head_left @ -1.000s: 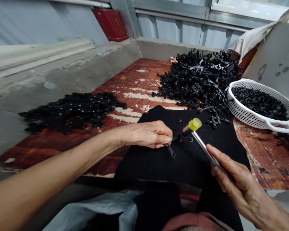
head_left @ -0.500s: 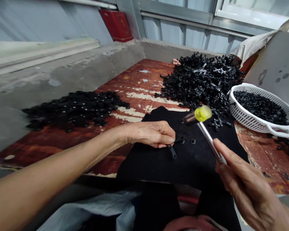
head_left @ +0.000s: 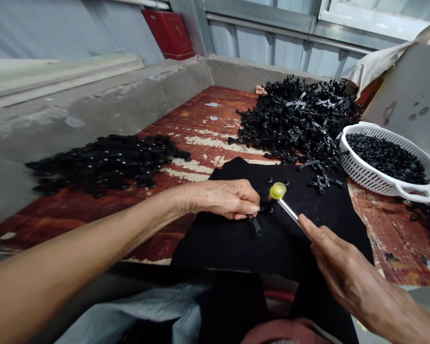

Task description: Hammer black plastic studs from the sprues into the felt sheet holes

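Black cloth (head_left: 222, 248) spreads over the desk (head_left: 186, 119) beneath the hands, probably to cushion the work. The left hand (head_left: 232, 198) pinches a black jointed piece (head_left: 257, 225) at one end of the cloth's middle, one arm of it poking out towards the wearer and another reaching under the hammer (head_left: 290, 213); the grip seems meant to steady it. The right hand (head_left: 347, 267) is closed around the hammer's metal handle, well apart from the left, perhaps for clearance. Its yellow-capped head is just beside the left fingertips; whether it touches the piece, I cannot tell. Small round parts (head_left: 269, 179) sit just beyond the head, within easy reach. Beyond the hands rises a big heap (head_left: 294, 114), with a white basket (head_left: 365, 172) beyond the right hand and a flatter pile (head_left: 111, 160) beyond the left forearm.
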Demonstrator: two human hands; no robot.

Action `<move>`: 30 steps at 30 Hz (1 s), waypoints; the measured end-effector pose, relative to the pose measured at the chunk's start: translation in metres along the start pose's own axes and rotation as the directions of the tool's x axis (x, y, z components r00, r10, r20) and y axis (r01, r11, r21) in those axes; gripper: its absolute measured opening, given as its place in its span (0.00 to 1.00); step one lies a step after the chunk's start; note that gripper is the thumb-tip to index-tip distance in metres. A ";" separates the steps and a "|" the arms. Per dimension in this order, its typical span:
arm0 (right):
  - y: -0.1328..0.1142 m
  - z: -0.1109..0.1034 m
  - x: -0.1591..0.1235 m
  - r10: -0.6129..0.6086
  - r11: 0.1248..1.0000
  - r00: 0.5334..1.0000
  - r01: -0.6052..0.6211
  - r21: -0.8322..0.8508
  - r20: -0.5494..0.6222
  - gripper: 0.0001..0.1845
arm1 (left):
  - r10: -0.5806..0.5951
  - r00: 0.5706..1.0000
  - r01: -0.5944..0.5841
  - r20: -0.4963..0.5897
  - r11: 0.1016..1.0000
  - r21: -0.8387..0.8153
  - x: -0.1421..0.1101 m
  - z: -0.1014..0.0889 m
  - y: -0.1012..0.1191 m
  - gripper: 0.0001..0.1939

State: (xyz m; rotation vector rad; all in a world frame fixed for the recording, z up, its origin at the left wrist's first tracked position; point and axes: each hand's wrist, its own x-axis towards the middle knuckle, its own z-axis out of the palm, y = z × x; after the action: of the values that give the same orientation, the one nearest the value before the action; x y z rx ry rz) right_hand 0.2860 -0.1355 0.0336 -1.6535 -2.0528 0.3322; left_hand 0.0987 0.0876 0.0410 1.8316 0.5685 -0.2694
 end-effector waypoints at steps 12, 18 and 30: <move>0.005 0.006 -0.003 0.018 0.999 0.996 -0.016 0.029 -0.085 0.37 | -0.025 1.000 0.026 -0.016 0.997 0.069 -0.002 0.005 -0.001 0.15; 0.004 0.001 -0.002 0.043 0.999 0.999 -0.043 0.005 0.022 0.36 | -0.054 0.998 0.058 -0.038 0.990 0.125 -0.004 0.009 -0.002 0.15; 0.009 0.007 -0.010 0.496 0.681 0.865 -0.333 0.652 -0.077 0.21 | -0.210 0.943 0.088 -0.259 0.906 -0.414 -0.013 0.027 0.019 0.11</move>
State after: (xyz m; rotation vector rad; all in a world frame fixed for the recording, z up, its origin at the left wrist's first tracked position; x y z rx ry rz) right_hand 0.2912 -0.1425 0.0212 -1.6001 -1.1545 0.8173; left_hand 0.0998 0.0543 0.0531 1.4378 0.9100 0.0278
